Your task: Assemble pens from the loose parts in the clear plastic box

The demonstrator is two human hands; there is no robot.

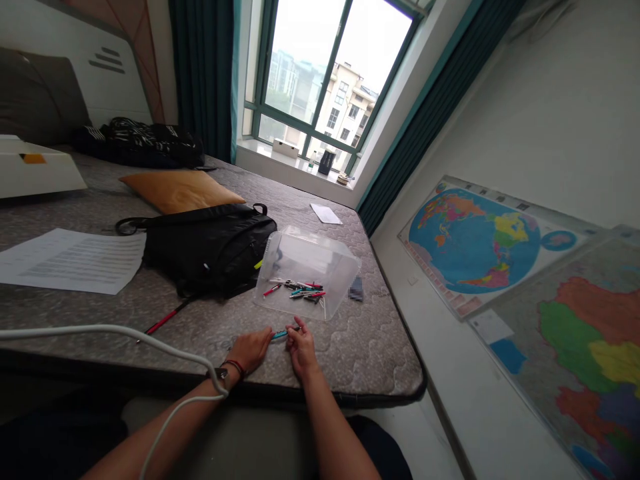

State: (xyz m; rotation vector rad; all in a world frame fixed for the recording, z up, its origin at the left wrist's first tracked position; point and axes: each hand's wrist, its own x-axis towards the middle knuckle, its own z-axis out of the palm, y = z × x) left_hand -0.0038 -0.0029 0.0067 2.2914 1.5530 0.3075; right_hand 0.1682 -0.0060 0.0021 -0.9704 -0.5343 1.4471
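Both my hands grip one blue pen (280,334) just above the front edge of the mattress. My left hand (253,348) is closed around its left end. The fingers of my right hand (301,348) pinch the other end. Just beyond my hands stands a clear plastic bin (343,283). Inside it lie several loose pens (305,291), among them red, blue, black and white ones. A red and black pen-like stick (165,320) rests on the mattress to the left of my hands.
A black backpack (205,250) lies left of the bin, with a printed sheet (75,260) beside it. Behind is a brown envelope (183,190). A white cable (125,331) crosses in front of my left forearm. The mattress (395,360) ends near the map-covered wall.
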